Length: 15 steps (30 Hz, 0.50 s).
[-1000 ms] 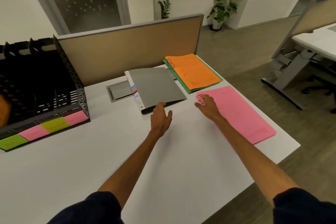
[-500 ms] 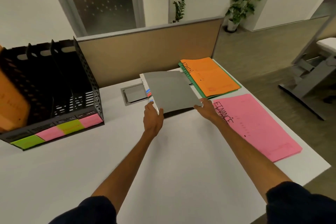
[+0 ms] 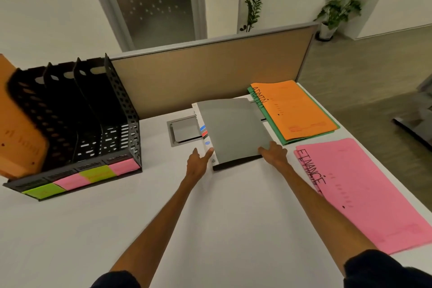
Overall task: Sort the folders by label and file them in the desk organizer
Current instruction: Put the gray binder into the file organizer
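Step in hand: picking up the grey folder (image 3: 231,128) for sorting; judged early in the task, since only one orange folder (image 3: 16,128) stood in the desk organizer (image 3: 121,105), in its far-left slot.
Left hand: the left hand (image 3: 197,165) lay with fingers straight and apart, one fingertip pressed against the folder's white spine; nothing was clasped.
Right hand: the right hand (image 3: 274,154) met the folder's near right corner; its fingertips were hidden at the cover's edge, so I cannot tell whether it pinched the corner or only touched it.
Grey folder: between the two hands and just beyond them, on the desk (image 3: 210,229); its near edge looked slightly raised over a dark shadow.
Other folders: an orange folder marked ADMIN (image 3: 301,110) lay on a green folder (image 3: 281,139) beyond the right hand; a pink folder marked FINANCE (image 3: 364,189) lay to the right of the right hand and nearer the person.
Organizer: well to the left of the left hand; coloured sticky labels (image 3: 97,174) ran along its front edge, their writing too faint to read.
Next move calls for: a firm hold on both sides, probably; a lift clear of the desk; a check of the folder's label, not legible from here; then a carry leftward to the matching slot.
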Tool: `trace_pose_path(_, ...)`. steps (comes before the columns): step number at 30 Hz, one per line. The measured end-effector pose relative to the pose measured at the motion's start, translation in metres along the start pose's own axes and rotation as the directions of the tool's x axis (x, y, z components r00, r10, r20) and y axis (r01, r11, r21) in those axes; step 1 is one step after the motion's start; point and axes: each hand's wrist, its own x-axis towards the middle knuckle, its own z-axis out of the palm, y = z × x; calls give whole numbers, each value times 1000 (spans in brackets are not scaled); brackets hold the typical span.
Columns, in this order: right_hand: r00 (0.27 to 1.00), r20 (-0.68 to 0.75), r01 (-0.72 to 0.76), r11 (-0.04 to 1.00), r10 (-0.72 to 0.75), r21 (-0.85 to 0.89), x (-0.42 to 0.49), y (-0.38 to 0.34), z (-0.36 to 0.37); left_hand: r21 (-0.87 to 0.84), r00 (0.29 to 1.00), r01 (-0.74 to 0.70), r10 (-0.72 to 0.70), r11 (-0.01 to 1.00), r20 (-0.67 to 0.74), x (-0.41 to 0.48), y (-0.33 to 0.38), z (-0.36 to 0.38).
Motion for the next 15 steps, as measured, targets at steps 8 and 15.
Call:
trace_pose_path(8,998,-1,-65,998,65,9,17,8,-4,-154,995,13,2,988,100,4,7,13)
trace_pose_path(15,988,126,-108,988,93,113,16,20,-4,-153,978,128,-99,980,183,0,1,-2)
